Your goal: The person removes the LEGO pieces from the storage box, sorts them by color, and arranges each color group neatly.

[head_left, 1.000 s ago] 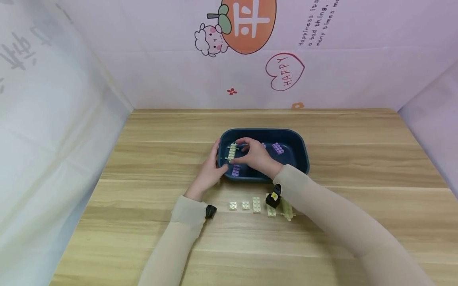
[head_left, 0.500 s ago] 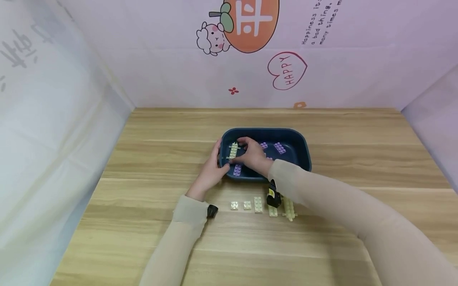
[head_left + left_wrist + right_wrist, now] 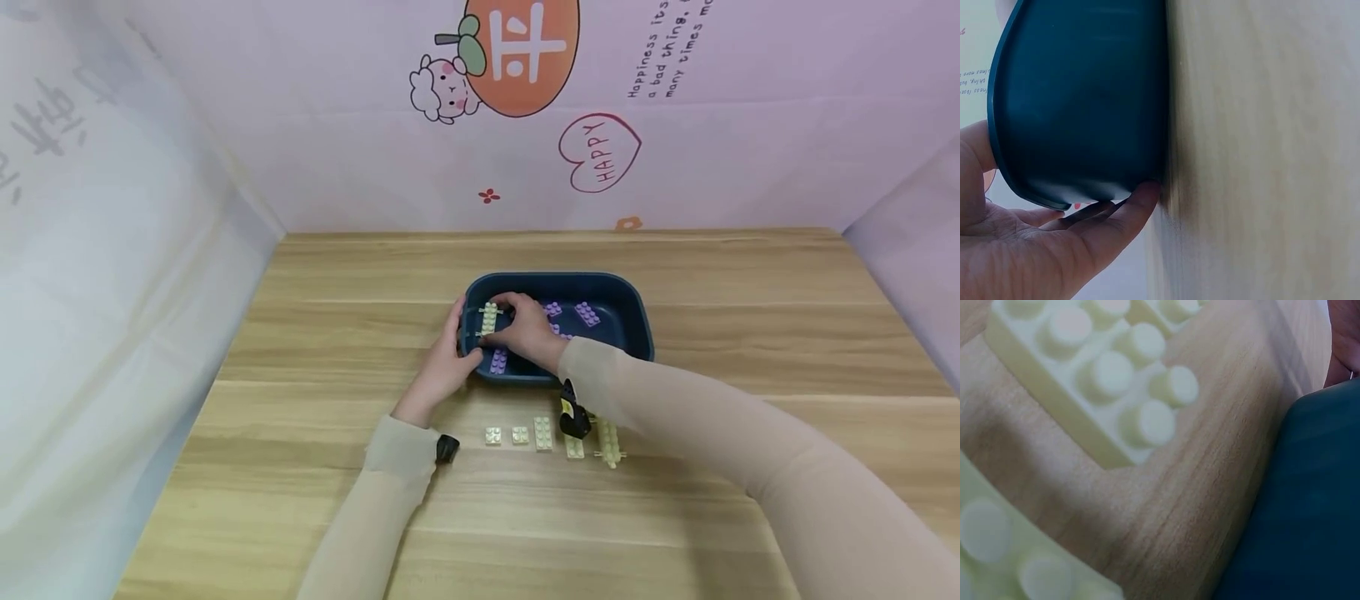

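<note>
A dark blue plastic tub (image 3: 647, 333) stands on the wooden table. My left hand (image 3: 442, 367) grips its left end, thumb at the near corner of the rim and fingers along the outside wall. In the left wrist view, the fingers (image 3: 1129, 219) wrap under the tub's curved side, close to the tabletop. Inside the tub's left end lies a pale yellow studded building brick (image 3: 489, 318) with small pegs sticking out sideways. My right hand (image 3: 528, 329) reaches in and pinches this brick lengthwise, index finger at its far end and thumb at its near end.
Several purple bricks (image 3: 587, 314) lie in the tub, one purple brick (image 3: 498, 361) near the left thumb. In front of it, pale yellow bricks (image 3: 543, 434) form a row, including a long pegged piece (image 3: 609, 442) partly under the right sleeve. A printed cloth (image 3: 360, 150) hangs behind.
My right wrist and forearm have shifted slightly left and lower, uncovering more purple bricks. The fingers stay at the pale brick. My left hand keeps its hold on the tub.
</note>
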A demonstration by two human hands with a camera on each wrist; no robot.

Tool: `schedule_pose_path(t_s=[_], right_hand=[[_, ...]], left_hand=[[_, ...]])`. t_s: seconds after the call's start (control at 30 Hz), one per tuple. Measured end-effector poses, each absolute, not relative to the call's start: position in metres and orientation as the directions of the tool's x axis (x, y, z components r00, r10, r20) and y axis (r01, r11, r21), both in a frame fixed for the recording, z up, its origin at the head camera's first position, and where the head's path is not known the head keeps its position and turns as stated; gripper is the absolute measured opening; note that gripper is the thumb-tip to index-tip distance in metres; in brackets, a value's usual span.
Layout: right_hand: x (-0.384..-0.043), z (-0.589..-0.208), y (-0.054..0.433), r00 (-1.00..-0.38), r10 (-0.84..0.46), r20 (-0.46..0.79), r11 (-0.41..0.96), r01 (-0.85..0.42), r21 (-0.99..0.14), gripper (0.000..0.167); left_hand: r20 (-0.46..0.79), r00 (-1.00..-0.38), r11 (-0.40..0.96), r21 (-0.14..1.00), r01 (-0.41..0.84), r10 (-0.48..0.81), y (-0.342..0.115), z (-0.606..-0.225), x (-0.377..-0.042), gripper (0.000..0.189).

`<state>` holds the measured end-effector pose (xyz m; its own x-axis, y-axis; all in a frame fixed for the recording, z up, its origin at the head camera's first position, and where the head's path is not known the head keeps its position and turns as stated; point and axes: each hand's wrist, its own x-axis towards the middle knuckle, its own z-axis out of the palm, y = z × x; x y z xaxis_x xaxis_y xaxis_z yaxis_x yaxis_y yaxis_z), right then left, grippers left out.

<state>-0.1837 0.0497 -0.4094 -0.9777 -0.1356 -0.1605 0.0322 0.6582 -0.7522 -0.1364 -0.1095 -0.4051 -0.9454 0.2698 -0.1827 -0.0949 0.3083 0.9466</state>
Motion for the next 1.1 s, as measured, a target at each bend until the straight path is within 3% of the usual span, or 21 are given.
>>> schedule_pose_path(t_s=[0.3, 0.6, 1.1], right_hand=[[-0.181, -0.407, 0.051, -0.978, -0.136, -0.157, 0.586, 0.048, -0.809, 0.059], [-0.179, -0.397, 0.049, -0.958, -0.121, -0.261, 0.333, 0.209, -0.920, 0.065], [-0.157, -0.363, 0.098, -0.962, -0.096, -0.256, 0.243, 0.227, -0.943, 0.066]], left_hand=[[-0.181, -0.943, 0.302, 0.949, -0.093, 0.278, -0.110, -0.405, -0.134, 0.087], [-0.158, -0.954, 0.328, 0.942, -0.068, 0.256, -0.116, -0.408, -0.133, 0.085], [-0.163, -0.954, 0.343, 0.937, -0.069, 0.251, -0.109, -0.404, -0.133, 0.083]])
